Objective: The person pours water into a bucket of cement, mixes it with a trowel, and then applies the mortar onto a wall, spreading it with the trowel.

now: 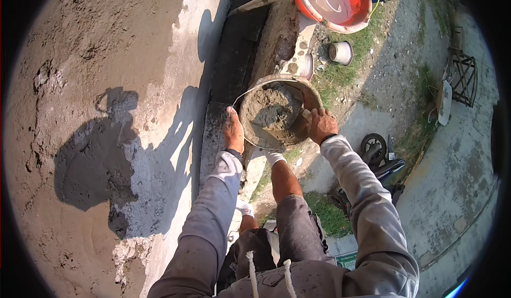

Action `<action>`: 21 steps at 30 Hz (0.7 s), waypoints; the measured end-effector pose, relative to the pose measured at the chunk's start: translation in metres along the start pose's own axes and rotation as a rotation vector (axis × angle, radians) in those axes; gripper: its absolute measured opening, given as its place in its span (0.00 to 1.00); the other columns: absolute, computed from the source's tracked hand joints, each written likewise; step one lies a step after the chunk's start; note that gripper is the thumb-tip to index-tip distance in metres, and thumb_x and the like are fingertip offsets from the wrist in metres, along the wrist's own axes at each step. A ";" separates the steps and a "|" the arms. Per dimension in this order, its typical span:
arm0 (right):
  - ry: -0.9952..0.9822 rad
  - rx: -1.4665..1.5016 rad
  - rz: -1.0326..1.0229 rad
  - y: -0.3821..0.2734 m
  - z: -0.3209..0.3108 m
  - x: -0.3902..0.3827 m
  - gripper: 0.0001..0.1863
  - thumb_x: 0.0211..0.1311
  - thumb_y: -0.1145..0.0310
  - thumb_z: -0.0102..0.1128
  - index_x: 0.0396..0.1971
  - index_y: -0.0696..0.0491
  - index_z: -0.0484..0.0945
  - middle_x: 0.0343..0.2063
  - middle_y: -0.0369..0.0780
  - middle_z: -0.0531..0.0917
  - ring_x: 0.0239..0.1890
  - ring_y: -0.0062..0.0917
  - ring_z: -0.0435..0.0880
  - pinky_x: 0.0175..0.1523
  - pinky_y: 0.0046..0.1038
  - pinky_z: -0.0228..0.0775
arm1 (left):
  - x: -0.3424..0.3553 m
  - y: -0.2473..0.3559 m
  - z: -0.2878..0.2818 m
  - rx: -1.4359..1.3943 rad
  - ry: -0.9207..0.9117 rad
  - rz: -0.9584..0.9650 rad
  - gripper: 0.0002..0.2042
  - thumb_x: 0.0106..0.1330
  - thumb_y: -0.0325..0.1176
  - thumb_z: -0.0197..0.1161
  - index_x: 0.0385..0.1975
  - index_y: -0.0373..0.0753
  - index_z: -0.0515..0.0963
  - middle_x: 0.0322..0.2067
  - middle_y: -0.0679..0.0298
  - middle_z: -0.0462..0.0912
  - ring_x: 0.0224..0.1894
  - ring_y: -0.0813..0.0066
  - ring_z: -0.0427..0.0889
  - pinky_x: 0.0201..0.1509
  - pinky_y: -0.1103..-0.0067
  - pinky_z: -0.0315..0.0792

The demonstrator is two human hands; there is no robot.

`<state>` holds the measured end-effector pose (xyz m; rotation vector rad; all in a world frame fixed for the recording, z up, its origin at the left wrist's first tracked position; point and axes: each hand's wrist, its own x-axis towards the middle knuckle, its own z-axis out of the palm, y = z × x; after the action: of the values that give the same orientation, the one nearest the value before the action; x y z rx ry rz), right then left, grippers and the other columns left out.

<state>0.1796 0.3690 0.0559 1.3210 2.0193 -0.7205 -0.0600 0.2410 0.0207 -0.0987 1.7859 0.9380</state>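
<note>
And here's the bucket (313, 92), right out in front, between your two hands, its mouth facing you and grey mortar (274, 109) inside. Your right hand (322, 125) has its grip closed on the right side. Your left hand (233, 132) lies against the left side; its fingers are partly hidden, so I can't tell whether that grip is closed. Farther out, a white cup (328, 2) sits in the red tub (349, 29), a small pot (340, 53) near it.
</note>
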 end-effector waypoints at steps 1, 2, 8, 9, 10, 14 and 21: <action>0.035 -0.093 0.046 0.001 0.018 0.009 0.22 0.57 0.57 0.50 0.47 0.56 0.70 0.43 0.47 0.75 0.48 0.41 0.74 0.50 0.37 0.66 | -0.002 0.006 0.002 0.134 0.021 -0.040 0.39 0.65 0.62 0.37 0.58 0.27 0.61 0.58 0.50 0.66 0.59 0.63 0.65 0.62 0.77 0.57; 0.071 -0.186 0.092 0.004 0.035 0.017 0.21 0.57 0.58 0.48 0.47 0.56 0.70 0.43 0.46 0.74 0.48 0.41 0.73 0.50 0.37 0.66 | -0.006 0.010 0.006 0.208 0.025 -0.044 0.38 0.65 0.62 0.37 0.56 0.28 0.64 0.55 0.46 0.67 0.59 0.56 0.66 0.60 0.73 0.59; -0.023 -0.129 -0.115 -0.017 0.051 0.006 0.22 0.56 0.65 0.46 0.49 0.60 0.65 0.43 0.51 0.71 0.45 0.43 0.74 0.47 0.40 0.67 | 0.005 -0.009 -0.009 0.308 0.083 0.048 0.38 0.65 0.63 0.33 0.54 0.29 0.67 0.54 0.44 0.69 0.57 0.50 0.66 0.59 0.71 0.60; 0.010 -0.111 -0.132 -0.014 0.041 -0.004 0.20 0.59 0.66 0.42 0.49 0.61 0.65 0.41 0.50 0.72 0.42 0.42 0.76 0.44 0.41 0.69 | -0.003 0.007 -0.003 0.286 0.032 -0.088 0.37 0.66 0.61 0.35 0.56 0.28 0.65 0.57 0.47 0.66 0.61 0.57 0.64 0.60 0.76 0.59; -0.016 -0.088 -0.106 -0.020 0.026 -0.012 0.21 0.58 0.67 0.44 0.50 0.61 0.64 0.41 0.52 0.72 0.40 0.44 0.77 0.43 0.42 0.70 | -0.007 0.010 -0.006 0.347 0.066 -0.071 0.37 0.65 0.62 0.33 0.55 0.32 0.67 0.53 0.46 0.70 0.57 0.52 0.67 0.58 0.72 0.61; -0.100 -0.013 0.087 -0.025 -0.001 -0.003 0.18 0.61 0.64 0.42 0.48 0.59 0.66 0.38 0.53 0.78 0.39 0.45 0.80 0.44 0.40 0.72 | -0.012 0.014 -0.019 0.356 0.069 -0.048 0.38 0.66 0.62 0.32 0.54 0.28 0.66 0.53 0.44 0.69 0.59 0.51 0.66 0.58 0.70 0.61; -0.275 -0.082 0.069 -0.051 0.032 0.016 0.17 0.62 0.66 0.41 0.43 0.60 0.71 0.37 0.50 0.81 0.41 0.40 0.81 0.46 0.38 0.73 | -0.023 0.010 -0.008 0.414 -0.032 -0.170 0.42 0.63 0.66 0.29 0.54 0.29 0.66 0.53 0.40 0.68 0.59 0.49 0.65 0.60 0.70 0.59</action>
<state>0.1336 0.3369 0.0286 1.1696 1.7580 -0.7361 -0.0609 0.2342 0.0463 0.0284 1.8736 0.4348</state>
